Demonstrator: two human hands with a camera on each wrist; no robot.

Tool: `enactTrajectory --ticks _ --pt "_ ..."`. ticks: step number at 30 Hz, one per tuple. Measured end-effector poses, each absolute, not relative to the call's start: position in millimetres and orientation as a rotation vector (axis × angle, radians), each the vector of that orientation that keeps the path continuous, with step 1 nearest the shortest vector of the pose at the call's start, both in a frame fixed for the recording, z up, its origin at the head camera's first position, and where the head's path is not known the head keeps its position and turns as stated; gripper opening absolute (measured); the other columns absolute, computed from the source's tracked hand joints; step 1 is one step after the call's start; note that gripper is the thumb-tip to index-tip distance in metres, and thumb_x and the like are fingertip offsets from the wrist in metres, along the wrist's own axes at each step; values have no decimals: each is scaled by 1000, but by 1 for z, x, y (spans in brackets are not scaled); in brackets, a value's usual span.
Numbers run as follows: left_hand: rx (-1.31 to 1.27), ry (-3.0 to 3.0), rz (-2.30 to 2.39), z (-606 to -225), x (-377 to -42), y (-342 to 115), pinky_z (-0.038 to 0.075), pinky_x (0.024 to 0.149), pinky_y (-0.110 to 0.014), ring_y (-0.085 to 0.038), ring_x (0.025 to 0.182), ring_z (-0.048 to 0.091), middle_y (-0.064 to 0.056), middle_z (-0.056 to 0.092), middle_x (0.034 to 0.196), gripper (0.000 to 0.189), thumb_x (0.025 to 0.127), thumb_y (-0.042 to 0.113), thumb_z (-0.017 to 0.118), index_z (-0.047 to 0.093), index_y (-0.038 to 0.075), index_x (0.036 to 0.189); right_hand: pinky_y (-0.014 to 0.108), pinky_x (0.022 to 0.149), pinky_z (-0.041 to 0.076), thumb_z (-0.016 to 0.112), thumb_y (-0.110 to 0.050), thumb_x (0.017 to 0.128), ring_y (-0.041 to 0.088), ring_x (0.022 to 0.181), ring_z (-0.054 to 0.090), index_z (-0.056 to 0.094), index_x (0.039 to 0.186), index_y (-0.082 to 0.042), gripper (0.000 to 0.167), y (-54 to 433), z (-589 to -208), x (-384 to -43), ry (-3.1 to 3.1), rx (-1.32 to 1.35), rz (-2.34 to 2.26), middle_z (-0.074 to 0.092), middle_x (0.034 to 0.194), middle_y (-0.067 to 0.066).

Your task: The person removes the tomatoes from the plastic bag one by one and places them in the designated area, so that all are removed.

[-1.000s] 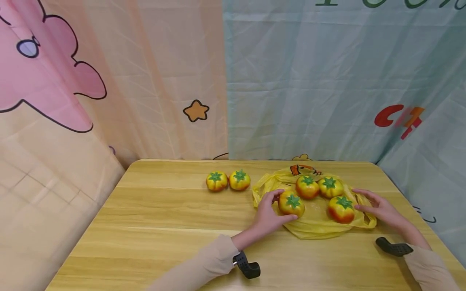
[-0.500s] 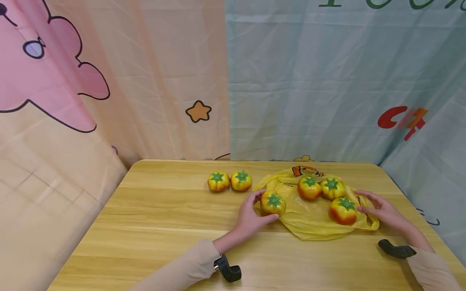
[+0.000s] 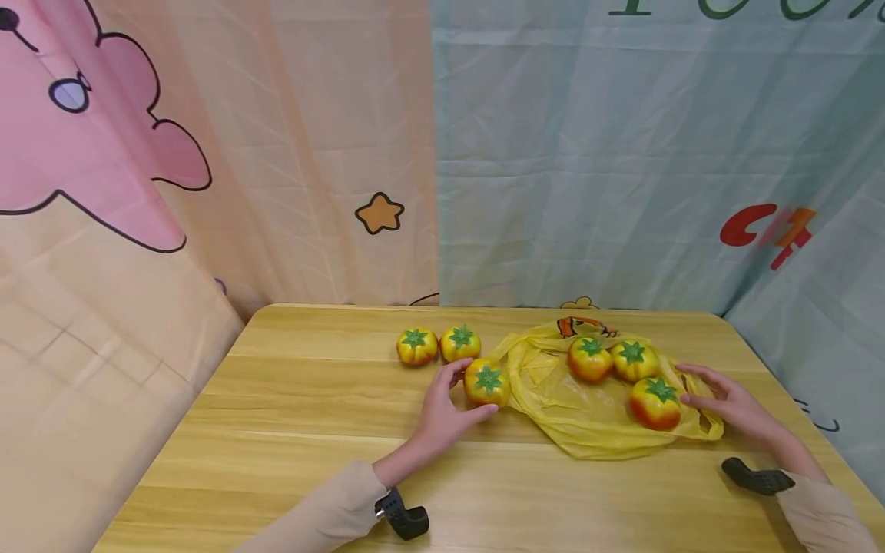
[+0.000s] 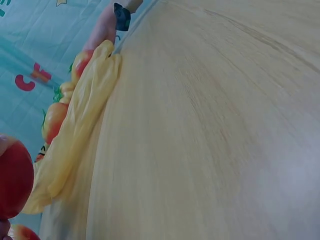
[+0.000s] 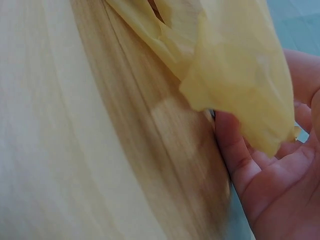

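My left hand (image 3: pixel 441 411) holds a yellow-red tomato (image 3: pixel 487 382) with a green star-shaped top, thumb and fingers around its sides. It is just left of the yellow plastic bag (image 3: pixel 588 438), in front of a pair of tomatoes, a left one (image 3: pixel 417 347) and a right one (image 3: pixel 460 344). Three more tomatoes lie on the flattened bag: one at the back (image 3: pixel 590 360), one beside it (image 3: pixel 634 361) and one nearer the front (image 3: pixel 654 404). My right hand (image 3: pixel 736 407) rests at the bag's right edge, fingers spread, thumb by the front tomato. Bag film partly covers its fingers in the right wrist view.
The wooden table (image 3: pixel 276 430) ends at a patterned curtain (image 3: pixel 332 153) along its back. Cameras sit on both wrists, a left one (image 3: pixel 404 517) and a right one (image 3: pixel 758 478). A bag handle loop (image 3: pixel 710 424) lies by the right hand.
My left hand has carried its tomato leftward, off the bag toward the pair of tomatoes. My right hand has stayed at the bag's right edge.
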State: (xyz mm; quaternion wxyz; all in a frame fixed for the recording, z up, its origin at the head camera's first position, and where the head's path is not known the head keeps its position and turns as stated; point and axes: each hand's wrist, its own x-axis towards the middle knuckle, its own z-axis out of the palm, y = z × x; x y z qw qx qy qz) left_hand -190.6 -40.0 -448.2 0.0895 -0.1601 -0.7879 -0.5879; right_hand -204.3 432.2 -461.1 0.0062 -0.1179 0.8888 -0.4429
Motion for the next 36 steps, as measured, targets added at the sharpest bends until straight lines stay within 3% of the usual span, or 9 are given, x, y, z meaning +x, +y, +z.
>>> enactTrajectory --ticks 1,3,6,15,17,23,30,35,36 --pt "-472 -2345 -1741 -449 -191 -43 39 106 -50 -27 120 52 -9 53 132 72 72 23 85 49 6 133 24 114 22 55 -14 97 -30 109 23 38 146 -16 52 433 -461 -204 2782 -365 -1385 35 140 -29" --pt "-460 -2352 -1719 -449 -191 -49 39 106 -49 -27 120 52 -8 54 131 72 72 24 85 50 8 132 54 116 16 55 -14 97 -30 108 23 38 147 -18 53 433 -462 -205 2759 -360 -1411 36 142 -27" --pt "-441 -2366 -1686 -450 -190 -59 40 106 -48 -26 120 52 -8 53 131 72 72 24 85 49 9 133 78 97 12 56 -14 97 -30 107 24 39 146 -21 53 433 -462 -205 2730 -349 -1445 36 144 -24" --pt "-354 -2349 -1650 -454 -189 -91 39 107 -49 -27 122 51 -10 51 133 71 72 20 85 50 8 132 77 99 9 56 -13 96 -30 109 24 39 146 -19 53 433 -463 -205 2734 -363 -1452 35 142 -29" --pt "-336 -2346 -1638 -454 -189 -98 39 107 -49 -29 122 52 -11 52 133 71 72 19 85 50 7 132 59 115 12 56 -15 97 -30 109 23 40 146 -20 52 433 -463 -205 2754 -350 -1420 36 144 -25" --pt "-270 -2358 -1589 -451 -189 -120 39 108 -48 -31 125 51 -13 52 133 73 71 18 85 49 5 133 53 117 12 55 -14 97 -30 109 23 38 147 -17 52 433 -463 -205 2743 -359 -1426 35 137 -34" --pt "-187 -2369 -1591 -454 -187 -140 36 110 -48 -31 127 48 -13 49 136 75 72 16 85 46 3 135 74 103 0 55 -11 97 -30 110 23 36 147 -12 54 433 -465 -205 2714 -380 -1492 35 131 -38" --pt "-129 -2365 -1590 -458 -187 -152 36 111 -48 -31 128 48 -14 49 136 74 73 16 84 46 4 135 51 119 6 55 -12 97 -31 110 22 36 147 -10 53 433 -464 -206 2750 -390 -1449 36 128 -39" --pt "-120 -2364 -1585 -459 -187 -155 36 111 -48 -31 127 48 -14 49 136 75 73 16 84 46 4 135 36 121 9 55 -13 97 -31 110 22 37 147 -10 53 433 -464 -206 2761 -391 -1433 35 129 -39"
